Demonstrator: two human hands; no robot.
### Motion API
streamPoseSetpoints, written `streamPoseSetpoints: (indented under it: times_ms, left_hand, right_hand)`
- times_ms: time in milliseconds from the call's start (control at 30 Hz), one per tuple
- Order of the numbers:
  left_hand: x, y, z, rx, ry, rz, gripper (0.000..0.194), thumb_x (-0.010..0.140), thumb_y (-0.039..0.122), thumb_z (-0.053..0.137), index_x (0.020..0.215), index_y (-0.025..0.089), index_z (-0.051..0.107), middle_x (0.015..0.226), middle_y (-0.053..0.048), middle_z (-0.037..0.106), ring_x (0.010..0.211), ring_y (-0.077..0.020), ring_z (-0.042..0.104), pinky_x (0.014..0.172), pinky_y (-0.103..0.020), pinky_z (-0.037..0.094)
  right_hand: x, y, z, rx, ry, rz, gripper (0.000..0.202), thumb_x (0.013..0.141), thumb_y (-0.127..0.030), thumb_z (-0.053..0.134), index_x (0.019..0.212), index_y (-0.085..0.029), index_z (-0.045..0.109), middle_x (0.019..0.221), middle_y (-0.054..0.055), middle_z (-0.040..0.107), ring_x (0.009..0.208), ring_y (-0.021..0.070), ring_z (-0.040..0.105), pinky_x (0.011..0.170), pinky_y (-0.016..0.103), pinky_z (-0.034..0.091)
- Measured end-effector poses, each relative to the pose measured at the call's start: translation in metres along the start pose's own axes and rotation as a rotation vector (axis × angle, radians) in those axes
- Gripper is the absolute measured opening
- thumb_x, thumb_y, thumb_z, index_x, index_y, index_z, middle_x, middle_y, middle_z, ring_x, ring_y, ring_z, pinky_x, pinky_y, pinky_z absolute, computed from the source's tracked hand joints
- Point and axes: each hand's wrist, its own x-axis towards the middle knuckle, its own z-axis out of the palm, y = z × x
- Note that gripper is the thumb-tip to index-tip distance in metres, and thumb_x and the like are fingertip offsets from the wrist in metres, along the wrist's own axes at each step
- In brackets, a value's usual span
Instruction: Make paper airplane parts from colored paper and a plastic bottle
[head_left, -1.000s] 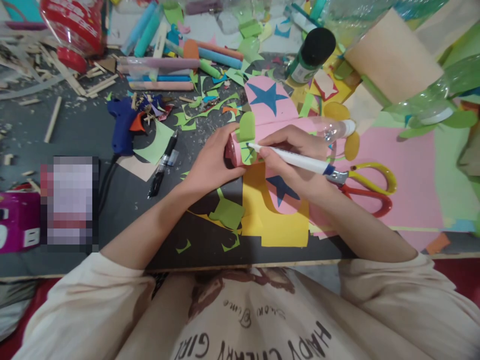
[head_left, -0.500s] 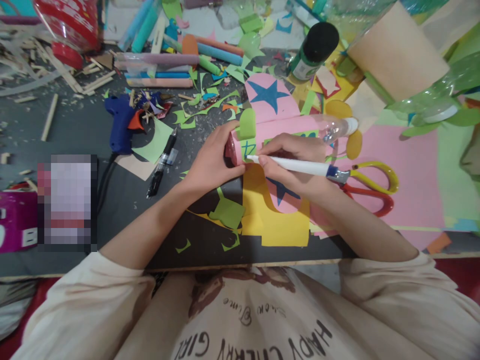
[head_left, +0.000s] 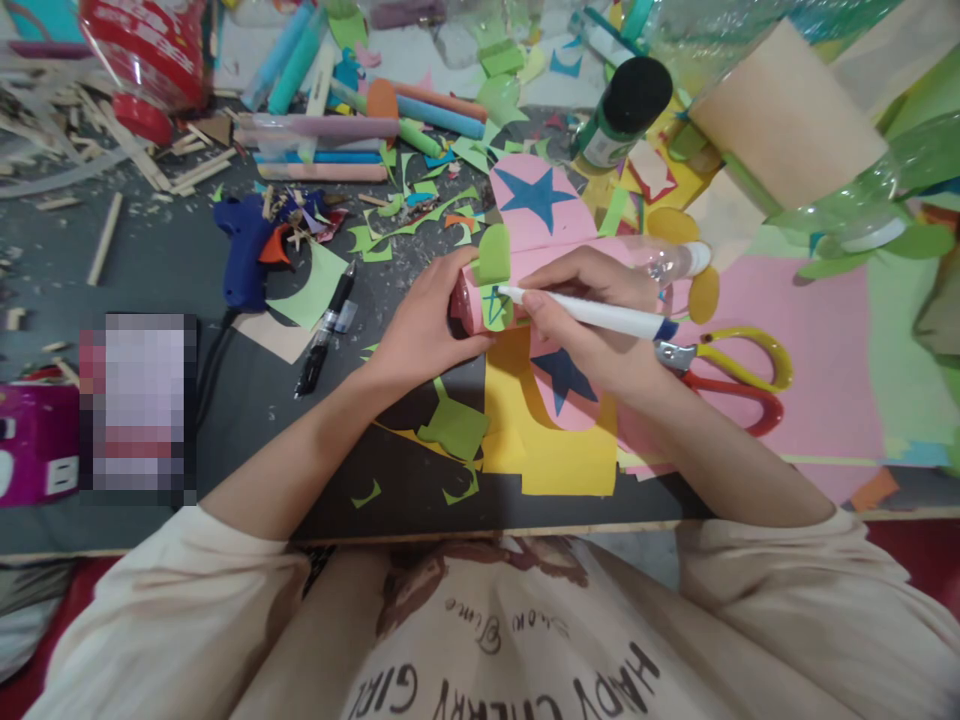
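Observation:
A plastic bottle [head_left: 679, 262] wrapped in pink paper lies on its side, its white cap to the right. Pink wings [head_left: 536, 195] with blue stars stick out above and below it. My left hand [head_left: 429, 315] is closed round the bottle's base end. In my right hand [head_left: 592, 300] is a white marker [head_left: 615, 317] with a dark blue end, held like a pen. Its tip is at a green paper piece [head_left: 496, 306] on the bottle, which bears blue strokes resembling a 4. Scissors [head_left: 739, 375] with yellow and red handles lie partly behind my right forearm.
A blue glue gun [head_left: 244, 250] and a black pen [head_left: 326, 330] lie left of my hands. Yellow card [head_left: 570, 465] and green scraps lie in front. Behind are several markers [head_left: 322, 125], a dark-capped glue bottle [head_left: 622, 110] and a red-labelled bottle [head_left: 146, 60].
The marker tip has moved up and slightly right, from the lower left of the blue strokes to their upper right. My left hand keeps its place on the bottle.

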Motion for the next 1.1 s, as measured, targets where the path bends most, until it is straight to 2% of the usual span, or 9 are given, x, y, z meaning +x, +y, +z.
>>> streamPoseSetpoints:
  times_ms: [300, 433, 567, 733, 1000, 1100]
  left_hand:
    - [-0.0002, 0.0017, -0.0006, -0.018, 0.003, -0.019, 0.067, 0.074, 0.035, 0.073, 0.132, 0.024, 0.041, 0.130, -0.010, 0.057, 0.120, -0.0299, 0.056, 0.100, -0.041, 0.046]
    - [0.0004, 0.0028, -0.0002, -0.011, 0.011, -0.022, 0.067, 0.074, 0.034, 0.074, 0.132, 0.025, 0.042, 0.130, -0.010, 0.057, 0.119, -0.0297, 0.056, 0.098, -0.041, 0.047]
    - [0.0002, 0.0034, -0.0006, -0.003, 0.005, -0.025, 0.067, 0.075, 0.036, 0.074, 0.132, 0.024, 0.042, 0.132, -0.010, 0.056, 0.121, -0.0296, 0.055, 0.099, -0.041, 0.047]
    - [-0.0007, 0.0025, -0.0011, -0.007, -0.003, -0.027, 0.067, 0.077, 0.043, 0.073, 0.132, 0.024, 0.042, 0.134, -0.011, 0.055, 0.123, -0.0301, 0.054, 0.101, -0.042, 0.046]
    - [-0.0009, 0.0016, -0.0011, -0.014, -0.004, -0.036, 0.066, 0.077, 0.046, 0.073, 0.132, 0.024, 0.042, 0.132, -0.011, 0.056, 0.122, -0.0302, 0.055, 0.099, -0.042, 0.046]
    - [-0.0005, 0.0021, -0.0006, -0.018, 0.005, -0.027, 0.066, 0.076, 0.044, 0.074, 0.131, 0.024, 0.043, 0.132, -0.011, 0.056, 0.122, -0.0299, 0.054, 0.100, -0.041, 0.046]
  right_hand:
    - [0.0014, -0.0025, 0.0000, 0.044, 0.022, -0.018, 0.004, 0.086, -0.025, 0.066, 0.083, -0.026, 0.063, 0.076, -0.001, 0.071, 0.059, 0.0131, 0.064, 0.055, 0.029, 0.055]
    - [0.0002, -0.0007, -0.0004, -0.015, 0.007, 0.004, 0.005, 0.087, -0.029, 0.064, 0.082, -0.027, 0.064, 0.076, 0.000, 0.071, 0.064, 0.0158, 0.065, 0.057, 0.031, 0.055]
    - [-0.0011, 0.0009, -0.0004, -0.027, 0.011, 0.013, 0.015, 0.087, -0.034, 0.064, 0.075, -0.025, 0.060, 0.068, -0.001, 0.066, 0.058, 0.0145, 0.060, 0.053, 0.030, 0.051]
    - [0.0006, 0.0014, -0.0006, -0.024, 0.017, -0.060, 0.023, 0.084, -0.026, 0.065, 0.065, -0.024, 0.051, 0.058, -0.003, 0.059, 0.050, 0.0123, 0.052, 0.047, 0.029, 0.043]
    - [0.0027, 0.0002, -0.0044, -0.072, -0.082, -0.046, 0.025, 0.082, -0.023, 0.060, 0.061, -0.025, 0.046, 0.056, -0.002, 0.055, 0.050, 0.0133, 0.049, 0.046, 0.031, 0.039]
    - [0.0030, 0.0010, -0.0036, 0.021, -0.041, -0.054, 0.024, 0.082, -0.023, 0.060, 0.062, -0.025, 0.046, 0.054, -0.004, 0.054, 0.048, 0.0121, 0.048, 0.045, 0.029, 0.038]
